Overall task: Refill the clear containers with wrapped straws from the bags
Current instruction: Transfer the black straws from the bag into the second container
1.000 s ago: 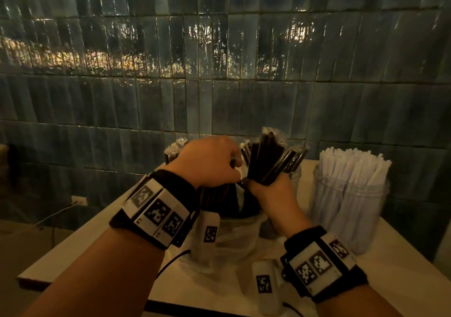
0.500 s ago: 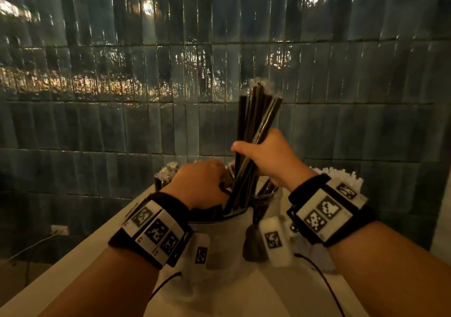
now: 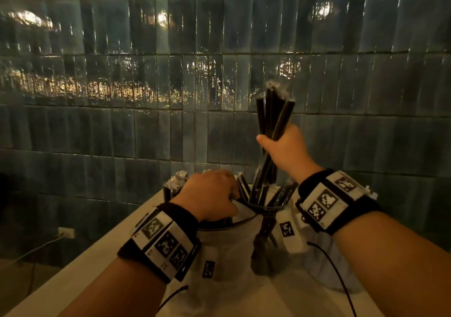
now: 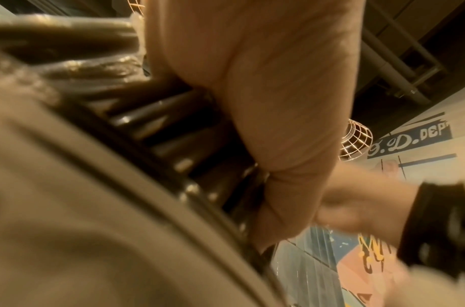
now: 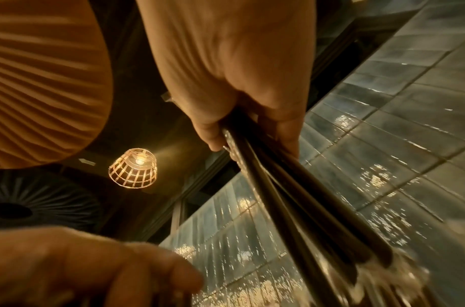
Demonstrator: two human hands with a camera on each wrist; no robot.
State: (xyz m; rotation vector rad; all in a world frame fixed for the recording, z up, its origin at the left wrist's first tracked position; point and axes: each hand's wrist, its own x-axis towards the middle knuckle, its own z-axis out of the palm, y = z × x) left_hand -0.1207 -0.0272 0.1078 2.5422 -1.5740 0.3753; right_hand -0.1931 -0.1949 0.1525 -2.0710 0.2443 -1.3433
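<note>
While the right hand (image 3: pixel 285 147) is raised above the counter (image 3: pixel 80 265) with its fingers and thumb curled round a bundle of black wrapped straws (image 3: pixel 274 112), the bundle stands nearly upright before the tiled wall (image 3: pixel 122 126), its crinkled clear wrapper ends uppermost. The lower ends of the bundle hang just above the clear container (image 3: pixel 266 251), which stands toward the far edge of the counter and holds a few black straws (image 3: pixel 283 193) leaning outward against its rim. In the right wrist view the same hand (image 5: pixel 234 68) closes on the dark straws (image 5: pixel 299 197), which fan apart away from the fingers.

The left hand (image 3: pixel 210 194) lies lower, at the mouth of the plastic bag (image 3: pixel 234 258), which stands on the counter just to the left of the container. In the left wrist view this hand (image 4: pixel 265 93) is closed over a row of black straws (image 4: pixel 168 124) lying side by side inside the bag's rim (image 4: pixel 126 166); the fingertips are hidden, and the picture is blurred. More wrapped straw ends (image 3: pixel 177 180) rise from the bag on the far side of the left hand.

Each wrist carries a black band with printed square markers (image 3: pixel 163 241), and a thin black cable (image 3: pixel 334 268) trails from the right one.
</note>
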